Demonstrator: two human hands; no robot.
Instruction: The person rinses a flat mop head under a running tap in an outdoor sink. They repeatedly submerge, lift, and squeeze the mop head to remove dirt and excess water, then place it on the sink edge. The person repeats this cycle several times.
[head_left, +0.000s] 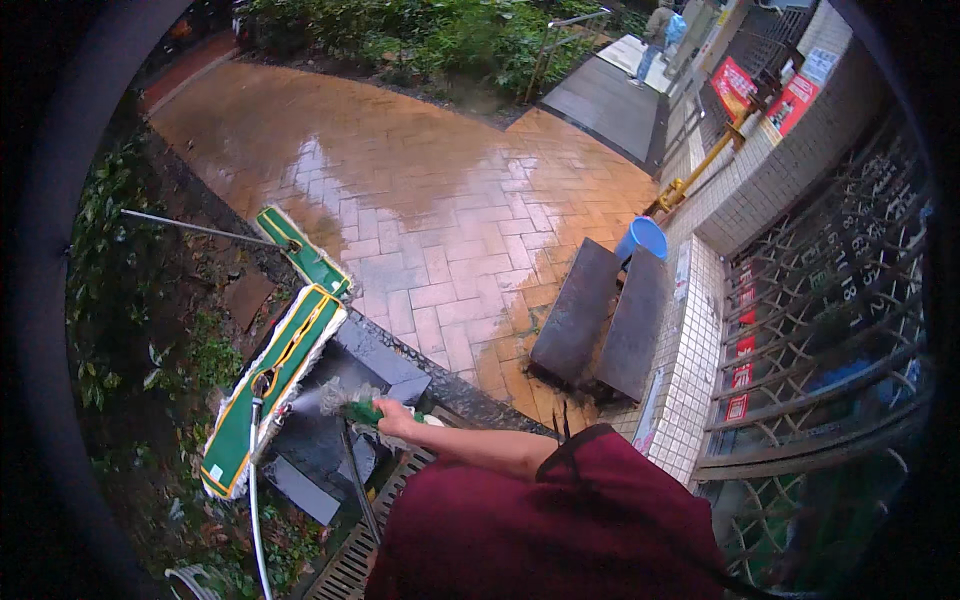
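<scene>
My right hand (396, 418) reaches across to the left and is closed around the green part of a wet mop head (361, 409) with pale strands. White spray (306, 401) shows just left of it. A long green flat mop head (300, 356) with yellow trim and white fringe lies slanted beside the spray, a curved metal tube (256, 487) running up to its middle. Above it, a similar flat mop head (304, 251) with a thin metal handle (199, 227) rests at the paving's edge. My left hand is out of view.
A slotted drain grate (349, 562) and dark stone slabs (300, 487) lie below the mops. Two dark benches (576, 313) and a blue bucket (643, 238) stand by the tiled wall (686, 360). Wet brick paving (442, 255) stretches ahead. A person (657, 37) is far off.
</scene>
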